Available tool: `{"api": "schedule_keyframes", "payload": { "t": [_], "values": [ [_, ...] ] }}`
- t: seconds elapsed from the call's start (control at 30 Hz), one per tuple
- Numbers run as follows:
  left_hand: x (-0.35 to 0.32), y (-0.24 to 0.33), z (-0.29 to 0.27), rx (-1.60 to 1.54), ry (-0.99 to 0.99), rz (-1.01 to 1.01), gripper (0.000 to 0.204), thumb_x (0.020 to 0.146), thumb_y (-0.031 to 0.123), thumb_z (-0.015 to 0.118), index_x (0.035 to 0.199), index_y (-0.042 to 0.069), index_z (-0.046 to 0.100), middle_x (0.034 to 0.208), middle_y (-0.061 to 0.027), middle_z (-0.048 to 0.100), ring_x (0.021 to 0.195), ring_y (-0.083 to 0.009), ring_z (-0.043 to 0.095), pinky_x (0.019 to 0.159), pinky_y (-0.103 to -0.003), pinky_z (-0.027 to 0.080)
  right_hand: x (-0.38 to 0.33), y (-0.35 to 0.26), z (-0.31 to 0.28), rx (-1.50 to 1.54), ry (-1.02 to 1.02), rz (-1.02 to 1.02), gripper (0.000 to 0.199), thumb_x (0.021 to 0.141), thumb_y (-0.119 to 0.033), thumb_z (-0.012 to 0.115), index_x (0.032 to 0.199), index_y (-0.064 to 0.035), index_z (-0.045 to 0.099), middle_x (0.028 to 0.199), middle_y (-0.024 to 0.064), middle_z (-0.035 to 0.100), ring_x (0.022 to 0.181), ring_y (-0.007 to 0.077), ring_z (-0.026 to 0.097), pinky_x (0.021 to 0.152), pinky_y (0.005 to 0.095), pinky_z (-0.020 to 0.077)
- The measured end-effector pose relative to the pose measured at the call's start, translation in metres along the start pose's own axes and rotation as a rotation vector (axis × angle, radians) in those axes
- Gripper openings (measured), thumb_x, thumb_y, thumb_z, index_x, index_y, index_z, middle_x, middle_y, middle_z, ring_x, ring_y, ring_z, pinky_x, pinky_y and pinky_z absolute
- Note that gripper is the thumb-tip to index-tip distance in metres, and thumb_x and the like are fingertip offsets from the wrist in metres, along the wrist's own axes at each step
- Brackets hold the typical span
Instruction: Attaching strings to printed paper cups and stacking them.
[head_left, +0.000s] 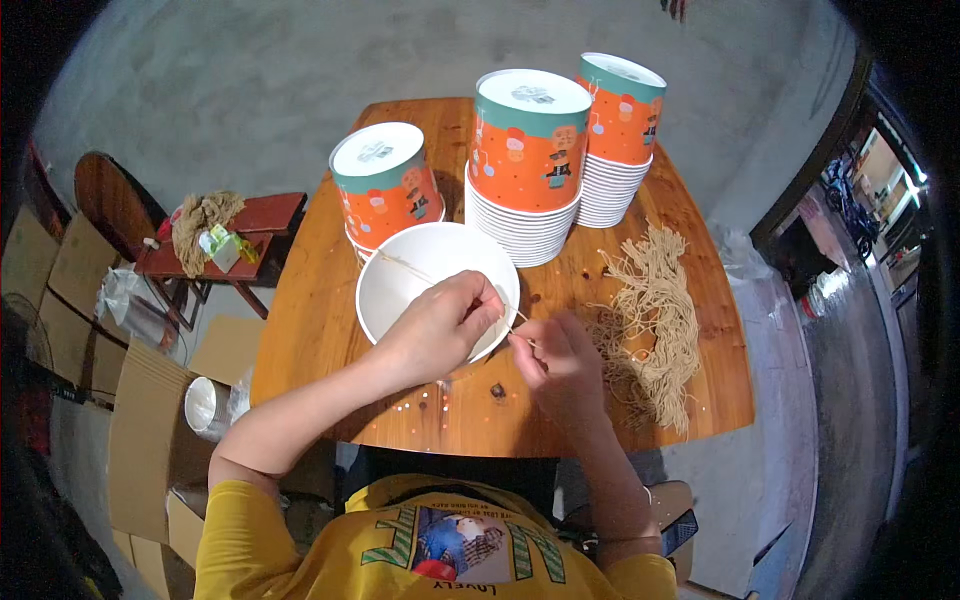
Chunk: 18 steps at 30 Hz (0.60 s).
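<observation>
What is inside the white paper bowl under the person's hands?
The white bowl looks bare inside apart from a thin cord stretched across its opening. The left hand covers the near right part of the rim and inside, so that part is hidden.

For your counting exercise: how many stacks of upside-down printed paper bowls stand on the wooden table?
3. One stack at the left behind the white bowl, one tall stack in the middle, one stack at the far right. None seem hidden.

Yellow short-sleeved shirt (430,545), perhaps printed
</observation>
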<state>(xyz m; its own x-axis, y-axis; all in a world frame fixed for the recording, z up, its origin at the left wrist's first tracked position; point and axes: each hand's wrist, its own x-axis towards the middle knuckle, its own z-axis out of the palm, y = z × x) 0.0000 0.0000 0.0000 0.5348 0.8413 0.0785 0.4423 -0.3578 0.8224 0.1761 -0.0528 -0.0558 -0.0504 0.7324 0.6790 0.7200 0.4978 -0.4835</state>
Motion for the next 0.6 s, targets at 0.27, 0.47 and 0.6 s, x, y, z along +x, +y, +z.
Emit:
{"api": "schedule_keyframes", "payload": {
  "t": [0.27,0.47,0.6],
  "values": [
    [-0.002,0.004,0.010,0.213,0.163,0.255,0.013,0.091,0.012,0.053,0.089,-0.001,0.053,0.084,-0.0179,0.057,0.085,-0.0340,0.056,0.074,-0.041,0.045,-0.013,-0.011,-0.006,0.233,-0.154,0.430,0.009,0.076,-0.006,0.067,0.082,-0.0037,0.059,0.080,0.0092,0.057,0.073,0.0272,0.059,0.068,0.0377,0.0500],
    [-0.024,0.022,-0.012,0.178,-0.040,0.065,0.024,0.089,0.021,0.059,0.096,0.000,0.050,0.084,-0.0170,0.060,0.080,-0.0350,0.059,0.070,-0.042,0.047,0.003,-0.002,-0.034,-0.072,-0.088,-0.127,0.019,0.074,0.002,0.066,0.092,-0.0022,0.061,0.084,0.0108,0.053,0.071,0.0243,0.057,0.058,0.0318,0.0468],
    [-0.045,0.001,-0.018,0.397,-0.037,0.277,0.020,0.086,0.020,0.063,0.093,0.005,0.053,0.083,-0.0128,0.059,0.080,-0.0322,0.060,0.067,-0.042,0.048,0.025,-0.015,-0.042,-0.014,-0.163,-0.005,0.021,0.074,0.004,0.066,0.093,-0.0031,0.062,0.084,0.0105,0.054,0.073,0.0242,0.056,0.059,0.0323,0.0464]
  ]
}}
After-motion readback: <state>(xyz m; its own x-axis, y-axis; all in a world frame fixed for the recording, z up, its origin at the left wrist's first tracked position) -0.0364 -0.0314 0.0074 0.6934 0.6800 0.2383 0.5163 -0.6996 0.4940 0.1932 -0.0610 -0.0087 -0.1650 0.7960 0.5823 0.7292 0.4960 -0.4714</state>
